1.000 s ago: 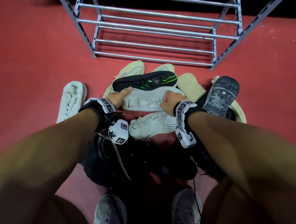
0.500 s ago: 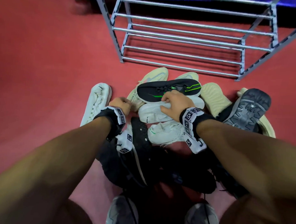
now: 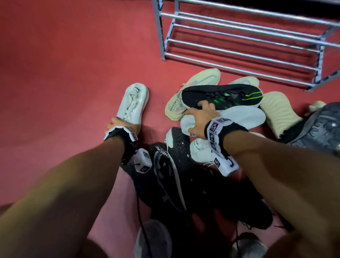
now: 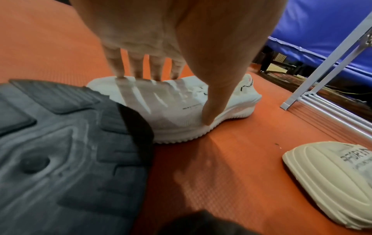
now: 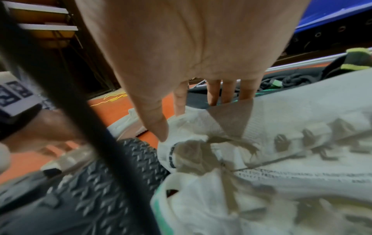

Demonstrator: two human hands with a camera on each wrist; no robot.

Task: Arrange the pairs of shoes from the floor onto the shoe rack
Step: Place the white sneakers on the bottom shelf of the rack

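A lone white shoe (image 3: 134, 101) (image 4: 237, 105) lies on the red floor left of the pile. My left hand (image 3: 118, 125) (image 4: 177, 98) grips its near end, fingers over the far side and thumb (image 4: 209, 122) on the sole edge. In the pile, a second white shoe (image 3: 239, 117) (image 5: 302, 114) lies under a black shoe with green stripes (image 3: 224, 96). My right hand (image 3: 198, 114) (image 5: 193, 117) holds that white shoe at its collar, thumb (image 5: 163, 135) on the near side and fingers over the top. The metal shoe rack (image 3: 241, 52) stands bare behind the pile.
Around the white shoe lie cream shoes (image 3: 196, 81) (image 4: 332, 182), a grey-soled black shoe (image 3: 323, 130), black shoes near my legs (image 3: 171, 177) and another white shoe (image 3: 201, 151). A black sole (image 4: 60, 159) sits close by my left hand. Bare red floor (image 3: 61, 76) spreads left.
My left hand has left the pile's white shoe and gone left to the lone white shoe. My right hand has slid left along the pile's white shoe to its collar.
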